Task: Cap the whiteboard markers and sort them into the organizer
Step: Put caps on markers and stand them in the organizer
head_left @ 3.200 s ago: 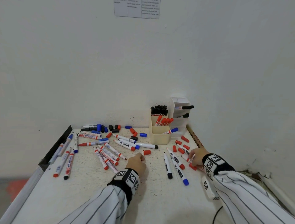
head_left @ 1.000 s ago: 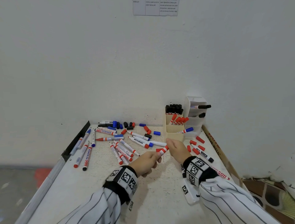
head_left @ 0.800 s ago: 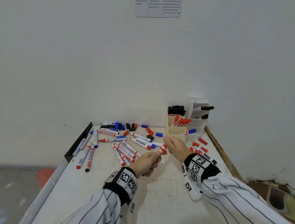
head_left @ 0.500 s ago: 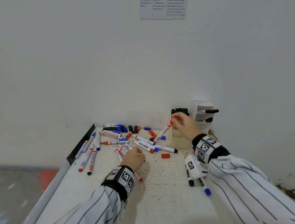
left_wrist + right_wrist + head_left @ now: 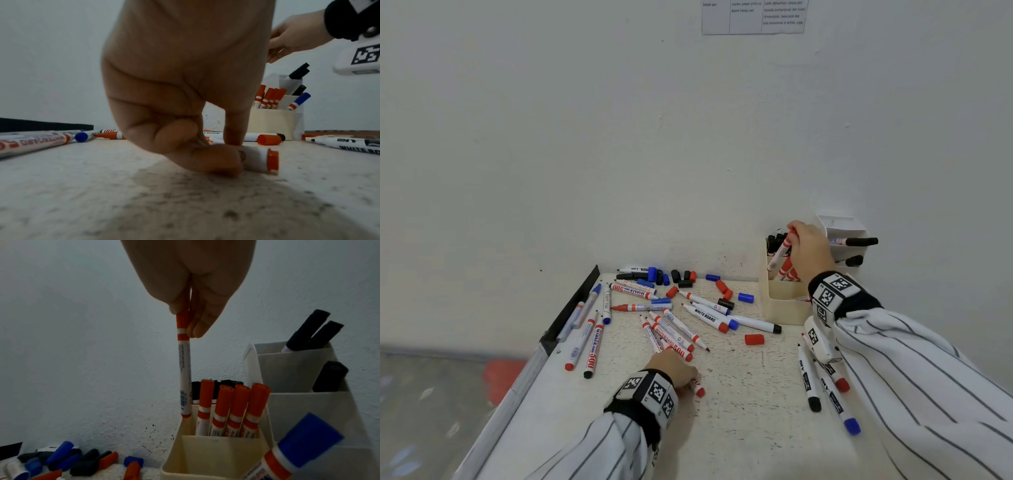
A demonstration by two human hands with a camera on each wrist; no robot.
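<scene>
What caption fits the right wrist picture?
Right hand lowers a capped red marker into the cream organizer beside four others.

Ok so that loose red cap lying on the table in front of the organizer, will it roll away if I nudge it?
Probably. The loose red cap is a short cylinder lying on its side, so a sideways nudge should roll it across the flat table. It looks like small hollow plastic, likely very light and easily flicked. Pushed end-on, it would more likely slide.

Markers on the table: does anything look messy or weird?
Yes. Loose red, blue and black plastic caps lie scattered by the wall, and a red-banded white marker lies uncapped, its red tip bare. It could dry out.
</scene>
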